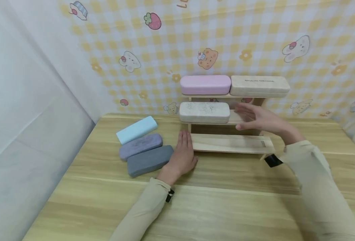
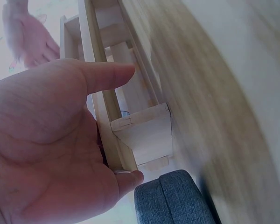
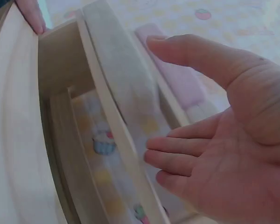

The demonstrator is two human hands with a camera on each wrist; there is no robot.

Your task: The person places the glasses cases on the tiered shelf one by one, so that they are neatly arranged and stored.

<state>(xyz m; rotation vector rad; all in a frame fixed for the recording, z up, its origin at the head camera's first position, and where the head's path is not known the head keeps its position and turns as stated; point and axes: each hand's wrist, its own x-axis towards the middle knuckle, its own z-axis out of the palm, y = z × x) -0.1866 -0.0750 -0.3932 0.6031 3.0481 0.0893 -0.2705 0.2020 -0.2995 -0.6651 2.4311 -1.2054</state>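
A three-tier wooden rack (image 1: 231, 144) stands at the back of the table. My left hand (image 1: 181, 157) rests against the left end of its lowest tier, fingers extended. In the left wrist view, the thumb and fingertips sit at the rack's edge. My right hand (image 1: 264, 120) hovers at the right part of the middle tier, fingers spread and holding nothing. Left of it on that tier lies a white patterned glasses case (image 1: 204, 112). The top tier carries a pink glasses case (image 1: 205, 84) and a beige glasses case (image 1: 260, 86) with lettering, side by side.
Left of the rack, a light blue case (image 1: 137, 130), a purple-grey case (image 1: 141, 146) and a dark grey case (image 1: 150, 160) lie slanted on the wooden table (image 1: 213, 214). The grey one is close beside my left hand. A checked cloth (image 1: 171, 43) hangs behind.
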